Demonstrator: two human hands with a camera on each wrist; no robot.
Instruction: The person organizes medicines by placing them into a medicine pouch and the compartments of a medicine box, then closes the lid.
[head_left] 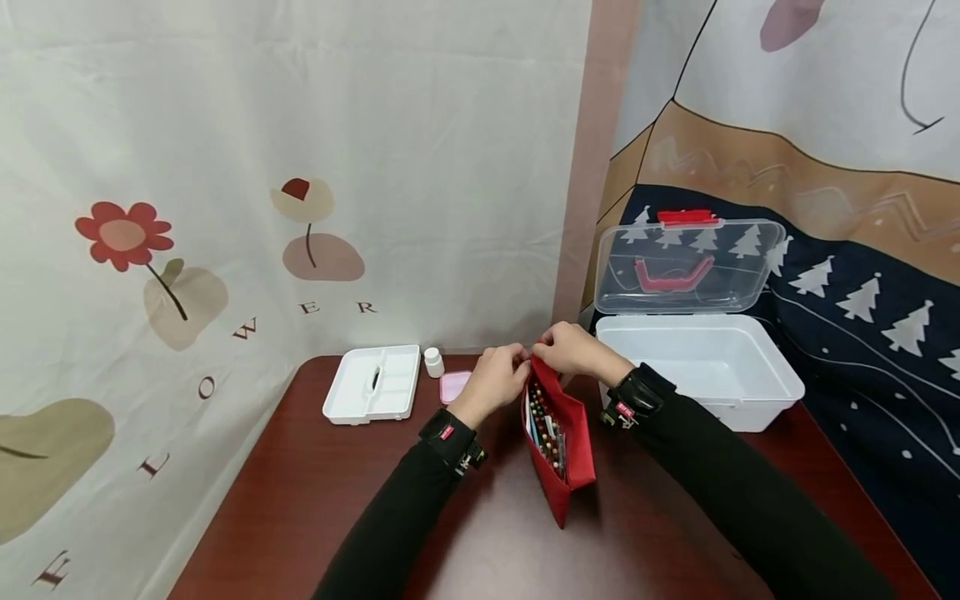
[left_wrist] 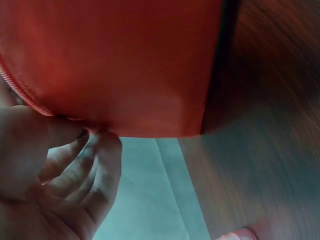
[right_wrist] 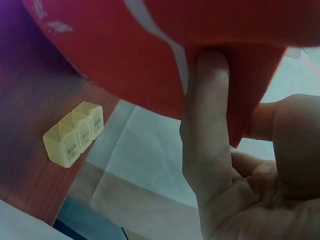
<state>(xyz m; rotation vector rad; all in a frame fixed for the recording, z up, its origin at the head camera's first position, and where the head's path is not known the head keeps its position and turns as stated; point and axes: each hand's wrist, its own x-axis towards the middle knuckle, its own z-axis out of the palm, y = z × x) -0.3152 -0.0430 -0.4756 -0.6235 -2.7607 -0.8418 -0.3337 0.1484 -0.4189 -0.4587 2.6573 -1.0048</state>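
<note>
A red zip pouch stands unzipped over the table, its mouth facing up and small beaded or dotted items and pale papers showing inside. At the pouch's far end, my left hand pinches the corner by the zipper between thumb and fingers. My right hand grips the same far end from the other side. Up close in the right wrist view, its index finger lies along the red fabric, with the thumb opposite. The pouch's lower contents are hidden.
A white divided tray, a small white bottle and a pink case sit at the table's back left. A white box with its clear lid raised stands right. A yellow three-part pill organizer lies near the back edge.
</note>
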